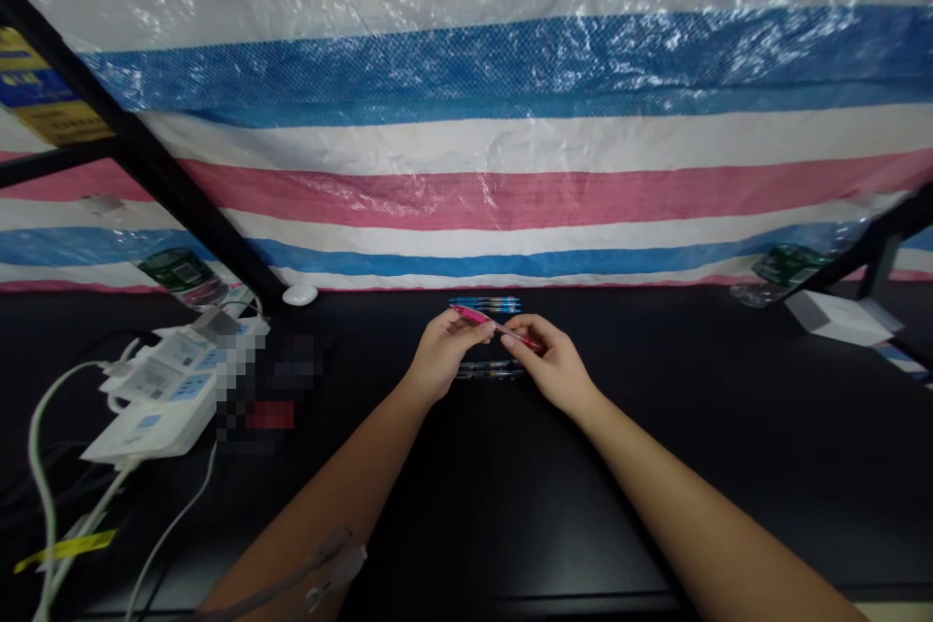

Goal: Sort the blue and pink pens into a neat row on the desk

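1. White power strip (pixel 150 423) on the worktop (pixel 473 505), nine o'clock from the hands.
2. Left hand (pixel 443 352): fingers closed on the pink pen (pixel 470 313) (one or several, I cannot tell).
3. Blue pens (pixel 502 302) at twelve, dark pens (pixel 481 370) at six, the pink pen between.
4. Right hand (pixel 552 362): fingers pinching its other end.
5. White box (pixel 838 318): three o'clock.

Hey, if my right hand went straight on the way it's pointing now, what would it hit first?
Setting aside the pink pen it's holding, your right hand would probably meet your left hand first, which grips the same pen. Depth is hard to judge from this one view.
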`<state>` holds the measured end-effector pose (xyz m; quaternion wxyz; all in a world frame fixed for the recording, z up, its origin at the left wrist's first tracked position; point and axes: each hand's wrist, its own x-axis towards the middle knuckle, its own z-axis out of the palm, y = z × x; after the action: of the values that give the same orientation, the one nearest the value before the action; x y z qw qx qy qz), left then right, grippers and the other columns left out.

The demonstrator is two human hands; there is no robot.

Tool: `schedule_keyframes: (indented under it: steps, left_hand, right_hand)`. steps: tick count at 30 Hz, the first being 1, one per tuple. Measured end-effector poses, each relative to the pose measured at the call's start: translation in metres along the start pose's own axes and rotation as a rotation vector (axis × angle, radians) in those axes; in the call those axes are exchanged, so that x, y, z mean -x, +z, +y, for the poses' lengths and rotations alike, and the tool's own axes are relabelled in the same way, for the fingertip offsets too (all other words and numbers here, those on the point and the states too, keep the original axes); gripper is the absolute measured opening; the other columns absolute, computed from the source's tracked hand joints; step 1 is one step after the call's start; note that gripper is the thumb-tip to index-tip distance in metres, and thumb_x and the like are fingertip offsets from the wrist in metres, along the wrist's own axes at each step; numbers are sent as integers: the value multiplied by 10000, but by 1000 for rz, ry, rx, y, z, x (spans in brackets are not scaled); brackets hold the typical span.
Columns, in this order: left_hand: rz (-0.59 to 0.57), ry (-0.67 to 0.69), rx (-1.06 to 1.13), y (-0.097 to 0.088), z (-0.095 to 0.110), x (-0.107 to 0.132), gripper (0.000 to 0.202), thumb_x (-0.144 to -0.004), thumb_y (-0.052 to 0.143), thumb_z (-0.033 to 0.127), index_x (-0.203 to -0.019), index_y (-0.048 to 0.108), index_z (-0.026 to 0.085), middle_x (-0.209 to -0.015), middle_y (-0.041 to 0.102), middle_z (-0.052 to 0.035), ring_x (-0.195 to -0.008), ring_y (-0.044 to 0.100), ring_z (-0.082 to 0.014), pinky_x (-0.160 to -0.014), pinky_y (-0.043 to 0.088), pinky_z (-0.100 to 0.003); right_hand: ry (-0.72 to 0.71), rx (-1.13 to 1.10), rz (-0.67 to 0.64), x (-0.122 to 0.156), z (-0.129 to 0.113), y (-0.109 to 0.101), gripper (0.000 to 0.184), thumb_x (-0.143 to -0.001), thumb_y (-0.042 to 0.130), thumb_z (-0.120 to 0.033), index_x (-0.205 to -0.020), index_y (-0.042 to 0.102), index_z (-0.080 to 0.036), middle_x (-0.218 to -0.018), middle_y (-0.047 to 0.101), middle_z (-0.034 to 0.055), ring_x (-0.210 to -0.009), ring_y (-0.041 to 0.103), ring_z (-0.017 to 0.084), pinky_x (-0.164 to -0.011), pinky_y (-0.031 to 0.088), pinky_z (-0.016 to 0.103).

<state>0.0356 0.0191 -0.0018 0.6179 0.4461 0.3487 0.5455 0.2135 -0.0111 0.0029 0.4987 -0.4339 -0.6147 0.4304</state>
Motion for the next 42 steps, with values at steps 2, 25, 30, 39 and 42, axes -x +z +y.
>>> schedule_keyframes:
  steps: [2, 25, 30, 39, 42]
  left_hand:
    - [9, -7, 3, 0, 0, 0, 203, -719, 864, 273, -827, 740, 153, -786, 741, -46, -751, 667, -159, -804, 520, -326]
    - [-77, 74, -79, 2, 2, 3, 215, -781, 820, 305, -953, 794, 179, -897, 770, -71, -816, 692, -191, -857, 546, -370]
    - [11, 28, -13, 1, -3, 0, 215, -762, 837, 296, -928, 800, 165, -879, 764, -72, -788, 675, -169, -821, 538, -332]
    - [-112, 88, -6, 3, 2, 4, 146, -797, 812, 249, -930, 800, 189, -947, 770, -54, -882, 681, -169, -911, 514, -335]
    - [-149, 89, -6, 4, 4, 5, 144, -808, 802, 249, -937, 798, 187, -945, 769, -57, -903, 688, -182, -933, 508, -351]
  right_hand:
    - [1, 28, 4, 0, -1, 0, 294, -891, 695, -487, -980, 692, -208, -738, 612, 1, -626, 544, 148, -583, 421, 272]
    - [292, -420, -107, -6, -5, -5, 374, -930, 622, -529, -795, 631, -180, -421, 322, -110, -354, 179, 60, -414, 134, 251]
    - [221, -285, 29, -5, -2, 0, 412, -876, 702, -547, -721, 577, -187, -509, 385, -76, -418, 260, 64, -415, 144, 243]
    - [549, -819, -271, -6, -8, -14, 259, -927, 689, -336, -771, 585, -158, -459, 274, -129, -387, 116, 30, -410, 154, 204]
    - [674, -960, -348, -7, -6, -19, 308, -953, 647, -261, -689, 519, -167, -461, 266, -122, -387, 109, 35, -405, 194, 200]
